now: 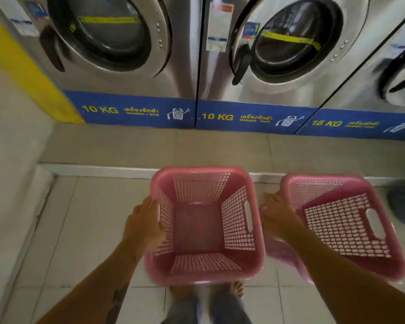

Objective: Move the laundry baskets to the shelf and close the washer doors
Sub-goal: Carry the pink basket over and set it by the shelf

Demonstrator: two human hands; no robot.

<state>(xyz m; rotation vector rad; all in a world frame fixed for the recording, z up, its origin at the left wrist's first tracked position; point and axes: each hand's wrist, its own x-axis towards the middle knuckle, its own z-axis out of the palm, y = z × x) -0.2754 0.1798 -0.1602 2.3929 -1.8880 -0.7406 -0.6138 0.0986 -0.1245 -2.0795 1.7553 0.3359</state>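
Three front-loading washers along the back wall, on a raised step: 10 KG left washer (117, 43), 10 KG middle washer (290, 50), 15 KG washer (398, 76) partly out of frame. Cannot tell whether the doors are latched. No shelf in sight.

In front of the step are two empty pink lattice baskets. The left basket (237, 220) sits level above the person's feet. The right basket (344, 225) is just beside it and tilted.

Left hand (143, 225): fingers curled over the left basket's left rim, at the handle slot. Right hand (276, 216): grips the right basket's near-left rim, fingertips hidden.

Judgement: thin moulded plastic, so light, slightly flexible and smooth. A one-sided grip will let it swing. The far handle slot (248, 216) is free.
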